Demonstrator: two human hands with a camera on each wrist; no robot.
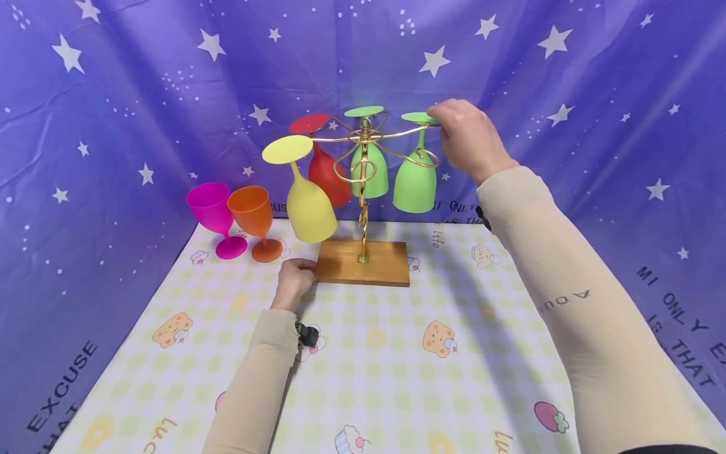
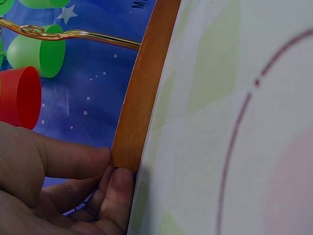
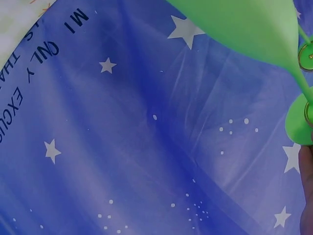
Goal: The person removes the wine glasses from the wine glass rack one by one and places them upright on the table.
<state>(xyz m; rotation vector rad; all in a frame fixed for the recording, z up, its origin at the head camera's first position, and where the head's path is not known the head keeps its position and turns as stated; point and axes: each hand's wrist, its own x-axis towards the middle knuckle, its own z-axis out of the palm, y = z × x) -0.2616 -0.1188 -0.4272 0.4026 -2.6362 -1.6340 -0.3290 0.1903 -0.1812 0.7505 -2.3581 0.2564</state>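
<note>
A wine glass rack with a gold metal stem and a wooden base (image 1: pixel 386 268) stands on the table. Its left front corner is pinched by my left hand (image 1: pixel 295 280), thumb and fingers meeting the wood edge in the left wrist view. My right hand (image 1: pixel 467 139) grips the round foot of a green goblet (image 1: pixel 415 183) that hangs upside down on the rack's right side. Another green goblet (image 1: pixel 371 170), a red goblet (image 1: pixel 330 180) and a yellow goblet (image 1: pixel 312 211) hang inverted too. Only part of the right hand (image 3: pixel 306 191) shows in the right wrist view.
Left of the rack, a magenta goblet (image 1: pixel 212 208) and an orange goblet (image 1: pixel 252 211) stand upright on the checked tablecloth (image 1: pixel 374 372). A blue curtain (image 1: pixel 351 57) with white stars hangs behind and along both sides.
</note>
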